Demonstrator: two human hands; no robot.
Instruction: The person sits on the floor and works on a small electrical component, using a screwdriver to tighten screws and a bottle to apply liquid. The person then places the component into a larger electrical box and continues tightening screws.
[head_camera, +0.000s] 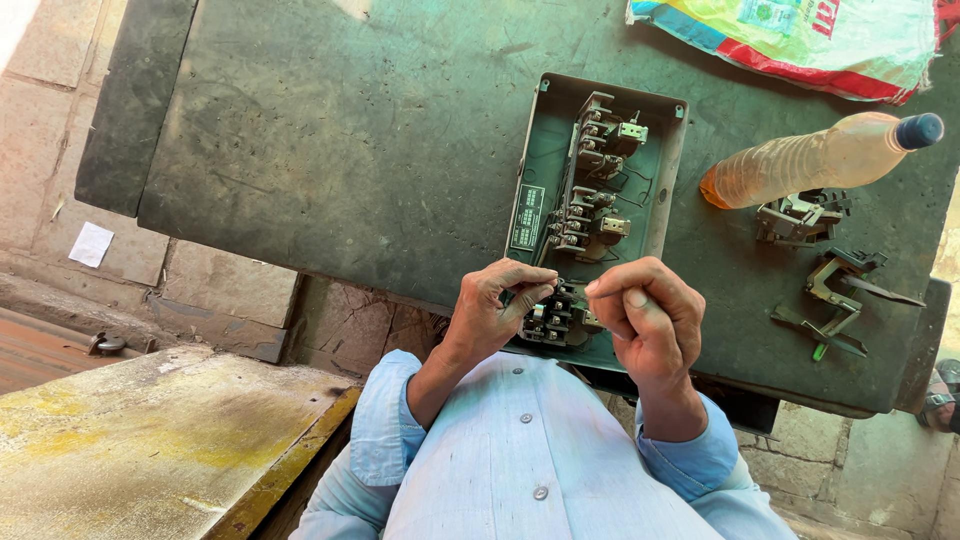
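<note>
An open green metal switch box (549, 136) lies on a dark worn table (350, 140), with grey contact blocks and terminals (592, 180) mounted inside. My left hand (493, 308) pinches a small black terminal block (552, 314) at the box's near end. My right hand (646, 318) is curled beside it, fingers closed around something thin that I cannot make out, thumb near the same block. Both hands hover over the table's near edge.
A plastic bottle with orange liquid and a blue cap (815, 158) lies right of the box. Loose metal switch parts (800, 218) and a bent lever piece (840, 300) lie near it. A printed sack (800, 40) sits at the far right. A yellowed slab (150, 440) stands lower left.
</note>
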